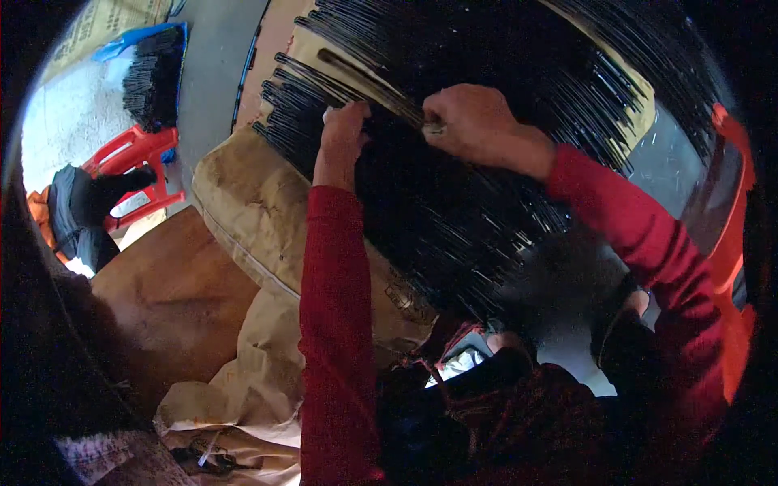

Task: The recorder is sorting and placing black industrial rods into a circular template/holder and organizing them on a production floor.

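Many thin black sticks (454, 235) lie in dense rows across brown paper sheeting in front of me. My left hand (344, 134) is closed at the left part of the rows, its fingertips pressed together among the sticks; what they grip is hidden. To its right, my right hand (482, 125) is closed in a pinch, thumb and fingers together. A blurred, dark brownish stick (369, 81) runs from the upper left down to those fingers. Both hands are over the sticks, a short gap apart.
A folded brown paper sack (251, 202) lies beside the rows at left, above a brown board (178, 300). Red plastic chairs stand at the left (134, 174) and right (733, 243). Another bundle of black sticks (154, 77) sits at far left. My bare feet show below.
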### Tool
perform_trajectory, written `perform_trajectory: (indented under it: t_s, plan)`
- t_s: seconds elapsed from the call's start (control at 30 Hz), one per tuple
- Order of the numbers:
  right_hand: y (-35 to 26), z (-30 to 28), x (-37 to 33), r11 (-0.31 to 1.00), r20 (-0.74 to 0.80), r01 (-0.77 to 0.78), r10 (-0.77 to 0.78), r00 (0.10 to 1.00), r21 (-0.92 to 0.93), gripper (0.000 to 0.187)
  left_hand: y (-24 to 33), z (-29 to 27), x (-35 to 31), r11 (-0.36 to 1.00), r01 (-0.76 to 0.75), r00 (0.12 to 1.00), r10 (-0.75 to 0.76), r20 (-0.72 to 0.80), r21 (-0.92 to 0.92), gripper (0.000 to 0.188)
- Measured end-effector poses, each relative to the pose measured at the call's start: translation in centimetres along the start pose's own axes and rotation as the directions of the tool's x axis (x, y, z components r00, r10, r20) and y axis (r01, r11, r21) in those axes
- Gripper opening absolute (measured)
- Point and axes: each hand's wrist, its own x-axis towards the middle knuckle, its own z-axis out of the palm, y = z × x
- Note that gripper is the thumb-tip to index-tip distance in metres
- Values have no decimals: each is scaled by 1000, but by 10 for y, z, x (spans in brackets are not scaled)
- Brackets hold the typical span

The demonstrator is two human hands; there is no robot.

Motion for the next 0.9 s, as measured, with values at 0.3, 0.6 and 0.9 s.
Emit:
perform_trajectory:
  t_s: [0.3, 0.6, 0.9]
  plan:
    - [-10, -48, 11, 460, 67, -17, -91, 994, 888, 42, 19, 8, 1, 983, 183, 973, -182, 140, 11, 33]
    - [-20, 0, 71, 770, -12, -99, 136, 991, 630, 32, -21, 0, 15, 953, -281, 926, 300, 231, -113, 24]
    - [-13, 27, 55, 938, -581, 117, -296, 758, -326, 16, 23, 9, -28, 953, -280, 932, 299, 203, -119, 31]
